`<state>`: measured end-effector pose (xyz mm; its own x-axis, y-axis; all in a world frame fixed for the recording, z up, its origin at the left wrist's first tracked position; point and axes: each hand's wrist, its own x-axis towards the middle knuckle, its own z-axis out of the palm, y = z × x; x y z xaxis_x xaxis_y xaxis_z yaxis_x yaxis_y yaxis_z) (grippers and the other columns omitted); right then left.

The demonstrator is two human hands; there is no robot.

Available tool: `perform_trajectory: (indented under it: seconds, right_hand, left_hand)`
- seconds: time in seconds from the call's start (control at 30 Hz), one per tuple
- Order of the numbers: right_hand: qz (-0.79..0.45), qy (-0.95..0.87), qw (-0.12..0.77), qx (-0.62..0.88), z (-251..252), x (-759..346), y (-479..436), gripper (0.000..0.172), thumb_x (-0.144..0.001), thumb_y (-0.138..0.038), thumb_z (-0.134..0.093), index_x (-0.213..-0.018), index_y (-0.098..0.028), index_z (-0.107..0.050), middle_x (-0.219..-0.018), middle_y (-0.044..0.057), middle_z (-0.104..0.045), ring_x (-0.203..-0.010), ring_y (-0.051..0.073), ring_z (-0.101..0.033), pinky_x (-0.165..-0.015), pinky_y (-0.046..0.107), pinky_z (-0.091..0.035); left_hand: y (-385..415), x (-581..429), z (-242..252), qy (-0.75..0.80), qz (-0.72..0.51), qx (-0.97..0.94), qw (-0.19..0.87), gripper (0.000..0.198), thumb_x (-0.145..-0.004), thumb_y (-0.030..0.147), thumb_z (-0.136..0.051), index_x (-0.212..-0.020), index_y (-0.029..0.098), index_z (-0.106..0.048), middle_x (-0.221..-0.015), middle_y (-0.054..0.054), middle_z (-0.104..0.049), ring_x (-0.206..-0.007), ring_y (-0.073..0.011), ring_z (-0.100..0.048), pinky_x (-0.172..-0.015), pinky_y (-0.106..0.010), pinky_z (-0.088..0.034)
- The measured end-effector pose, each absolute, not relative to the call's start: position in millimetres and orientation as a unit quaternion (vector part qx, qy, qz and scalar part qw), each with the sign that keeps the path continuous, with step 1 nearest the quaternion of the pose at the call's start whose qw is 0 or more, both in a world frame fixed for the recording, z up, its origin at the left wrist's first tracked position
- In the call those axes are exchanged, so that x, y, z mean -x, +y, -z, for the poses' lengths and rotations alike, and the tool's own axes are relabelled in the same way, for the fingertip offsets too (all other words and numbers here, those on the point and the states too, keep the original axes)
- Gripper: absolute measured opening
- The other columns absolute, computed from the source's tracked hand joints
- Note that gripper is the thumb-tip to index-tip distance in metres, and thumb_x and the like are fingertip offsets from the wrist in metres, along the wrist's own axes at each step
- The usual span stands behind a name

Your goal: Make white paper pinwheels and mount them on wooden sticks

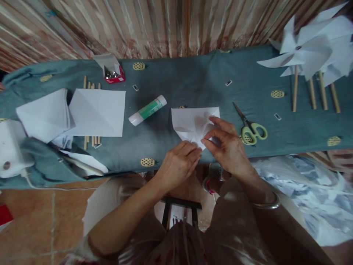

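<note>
A sheet of white paper [190, 119] with creases and a folded-in corner lies near the front edge of the cloth-covered table. My left hand [180, 160] is closed on its near edge, fingertips pressed together at the paper. My right hand [227, 145] pinches the same sheet at its near right side, thumb and a finger close together while the index finger rests higher on it. To the left lies a glue stick [148, 110] with a green label. A pair of scissors [250, 129] with light green handles lies right of my right hand.
Left are square paper sheets [102, 110], thin wooden sticks [85, 141] and an open red box [116, 78] of small metal pieces. A white device [12, 147] with a cable stands at far left. Finished paper pinwheels [317, 51] lie right; a plastic bag [306, 195] sits below.
</note>
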<state>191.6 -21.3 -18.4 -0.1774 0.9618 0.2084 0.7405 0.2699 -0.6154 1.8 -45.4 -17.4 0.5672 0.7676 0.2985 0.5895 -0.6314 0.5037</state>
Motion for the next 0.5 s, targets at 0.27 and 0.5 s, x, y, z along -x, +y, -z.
perform_trajectory:
  seconds: [0.27, 0.5]
  right_hand:
    - [-0.183, -0.758, 0.284, 0.557, 18.0, -189.1, -25.2, 0.01, -0.091, -0.03, -0.059, -0.097, -0.028, -0.067, -0.143, 0.004, -0.051, -0.132, 0.031, -0.048, -0.109, 0.051, -0.042]
    - [-0.179, -0.797, 0.279, 0.505, 17.4, -184.7, -27.6, 0.028, -0.094, -0.023, -0.05, -0.114, -0.034, -0.066, -0.15, -0.001, -0.044, -0.14, 0.03, -0.04, -0.114, 0.054, -0.037]
  left_hand:
    - [-44.9, -2.3, 16.0, 0.393, -0.25, -0.866, 0.18, 0.018, -0.096, 0.019, -0.051, -0.103, 0.011, -0.066, -0.097, -0.009, -0.07, -0.091, -0.0197, -0.065, -0.078, -0.035, -0.06]
    - [-45.2, -1.9, 17.9, 0.393, -0.249, -0.869, 0.171, 0.019, -0.096, 0.019, -0.05, -0.104, 0.012, -0.066, -0.097, -0.009, -0.07, -0.092, -0.0202, -0.065, -0.079, -0.035, -0.06]
